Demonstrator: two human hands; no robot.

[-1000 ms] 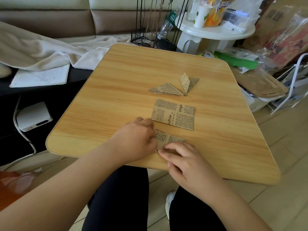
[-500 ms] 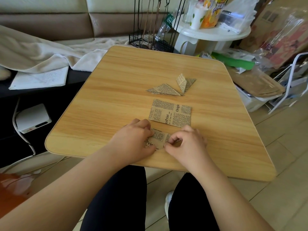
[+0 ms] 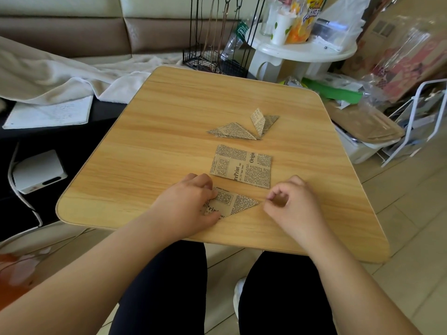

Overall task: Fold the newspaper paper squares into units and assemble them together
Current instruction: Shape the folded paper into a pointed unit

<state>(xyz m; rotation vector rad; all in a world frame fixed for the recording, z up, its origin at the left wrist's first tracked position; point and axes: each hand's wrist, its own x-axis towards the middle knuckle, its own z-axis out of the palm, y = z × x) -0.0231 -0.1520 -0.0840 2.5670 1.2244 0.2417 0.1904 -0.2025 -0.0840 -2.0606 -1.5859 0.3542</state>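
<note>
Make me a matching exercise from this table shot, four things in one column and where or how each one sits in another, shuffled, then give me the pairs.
1. flat square
2. folded triangle
3. finished units
4. right hand

A. farthest back on the table
B. under the left hand
C. lying unfolded mid-table
D. fingers curled, holding nothing

Pairs: 1-C, 2-B, 3-A, 4-D
</note>
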